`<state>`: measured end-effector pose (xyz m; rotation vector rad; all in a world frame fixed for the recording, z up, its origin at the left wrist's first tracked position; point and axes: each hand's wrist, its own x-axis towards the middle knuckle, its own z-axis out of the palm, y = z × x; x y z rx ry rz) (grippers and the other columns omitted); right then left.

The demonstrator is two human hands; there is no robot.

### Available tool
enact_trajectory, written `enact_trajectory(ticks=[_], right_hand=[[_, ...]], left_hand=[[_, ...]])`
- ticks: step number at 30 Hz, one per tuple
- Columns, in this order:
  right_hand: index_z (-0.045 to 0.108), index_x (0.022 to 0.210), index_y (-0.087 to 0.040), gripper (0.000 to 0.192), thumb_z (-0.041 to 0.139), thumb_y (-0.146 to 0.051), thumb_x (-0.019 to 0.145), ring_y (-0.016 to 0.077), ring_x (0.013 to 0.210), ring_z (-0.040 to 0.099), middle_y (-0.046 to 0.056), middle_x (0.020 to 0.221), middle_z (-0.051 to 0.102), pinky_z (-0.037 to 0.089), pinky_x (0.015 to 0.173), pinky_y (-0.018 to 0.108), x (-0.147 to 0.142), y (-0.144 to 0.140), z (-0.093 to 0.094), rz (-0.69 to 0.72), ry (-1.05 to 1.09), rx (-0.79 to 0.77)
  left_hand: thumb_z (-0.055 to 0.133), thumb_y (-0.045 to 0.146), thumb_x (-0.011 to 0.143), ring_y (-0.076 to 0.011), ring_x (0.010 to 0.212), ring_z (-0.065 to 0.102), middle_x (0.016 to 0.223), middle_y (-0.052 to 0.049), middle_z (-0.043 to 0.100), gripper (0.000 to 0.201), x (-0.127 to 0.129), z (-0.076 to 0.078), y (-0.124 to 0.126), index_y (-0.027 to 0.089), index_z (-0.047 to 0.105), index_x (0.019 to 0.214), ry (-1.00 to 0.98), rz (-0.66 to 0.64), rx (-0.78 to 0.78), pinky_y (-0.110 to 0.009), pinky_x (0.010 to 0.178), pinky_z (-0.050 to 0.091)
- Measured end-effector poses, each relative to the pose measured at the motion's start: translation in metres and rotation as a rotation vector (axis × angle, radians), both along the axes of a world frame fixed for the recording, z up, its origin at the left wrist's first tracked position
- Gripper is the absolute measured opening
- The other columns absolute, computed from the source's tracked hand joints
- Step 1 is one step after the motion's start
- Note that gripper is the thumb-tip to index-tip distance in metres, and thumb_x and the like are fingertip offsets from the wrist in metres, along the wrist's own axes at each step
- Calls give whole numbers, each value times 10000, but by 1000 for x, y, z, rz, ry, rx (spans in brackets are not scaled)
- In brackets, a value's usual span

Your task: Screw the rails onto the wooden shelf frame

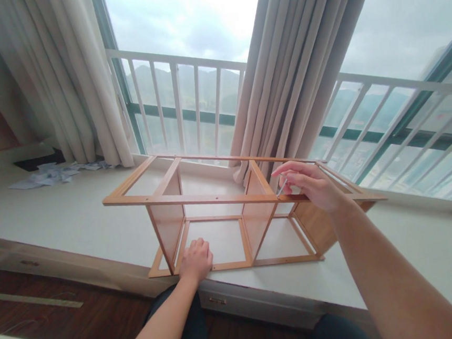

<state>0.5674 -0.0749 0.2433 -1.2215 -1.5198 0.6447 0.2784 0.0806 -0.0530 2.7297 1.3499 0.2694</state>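
A wooden shelf frame (pixel 189 198) lies on its side along the white window ledge, its shelf boards standing upright between two open side panels. My left hand (pixel 196 259) is closed round the lower front rail, near the left shelf board. My right hand (pixel 310 180) pinches a thin metal hex key (pixel 282 187) over the upper front rail. The key's lower end meets the rail close to where the middle shelf board (pixel 259 214) joins it. A screw under the key is too small to make out.
White paper scraps (pixel 52 174) lie at the ledge's left end beside a black item (pixel 37 161). Curtains (pixel 280 69) hang behind the frame, with a white railing (pixel 177 63) at the window. Drawers (pixel 217 300) sit under the ledge (pixel 76 219).
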Motion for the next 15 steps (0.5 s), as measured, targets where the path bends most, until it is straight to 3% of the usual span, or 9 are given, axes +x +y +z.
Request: enact_trajectory(ticks=[15], right_hand=[[786,1066,-228,233,722,-431,971,144,668,566,3,734,635,458,647,268,-1,2,0,10,-38,38]], left_hand=[[454,230,984,-286,1143,574,1147,-107,667,218,-1,-9,2,213,671,998,-11,-6,47,-428,914,444]])
